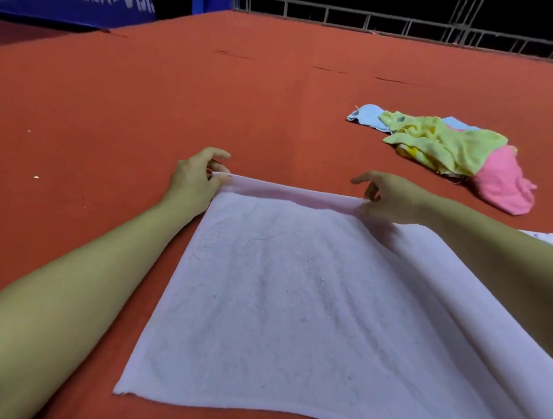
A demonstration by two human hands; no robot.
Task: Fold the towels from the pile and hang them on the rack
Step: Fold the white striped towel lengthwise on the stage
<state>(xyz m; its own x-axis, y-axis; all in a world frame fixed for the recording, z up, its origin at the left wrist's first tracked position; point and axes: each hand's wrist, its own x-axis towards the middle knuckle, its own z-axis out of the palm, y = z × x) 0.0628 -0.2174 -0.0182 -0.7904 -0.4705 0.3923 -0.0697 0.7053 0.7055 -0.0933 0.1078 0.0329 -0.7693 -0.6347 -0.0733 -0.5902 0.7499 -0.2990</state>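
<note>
a white towel is laid flat on the red tabletop, occupying the centre and the 5 o'clock region of the head view. its far edge is raised slightly off the surface and runs between the two hands. the far left corner, at about 10 o'clock from the towel centre, is pinched by the left hand between thumb and fingers. the far right corner, at about 1 o'clock from the towel centre, is pinched by the right hand, with the index finger extended toward 9 o'clock. both forearms are stretched forward; the right forearm lies over the right side of the towel, where a lengthwise ridge is seen in the cloth.

a pile of towels is located at 2 o'clock on the tabletop, well apart from the white towel. within it, a yellow-green towel lies on top, a blue one protrudes at the far end and a pink one at the near end. a metal railing is seen beyond the tabletop at 12 to 1 o'clock, and a blue banner with white characters at 11 o'clock.
</note>
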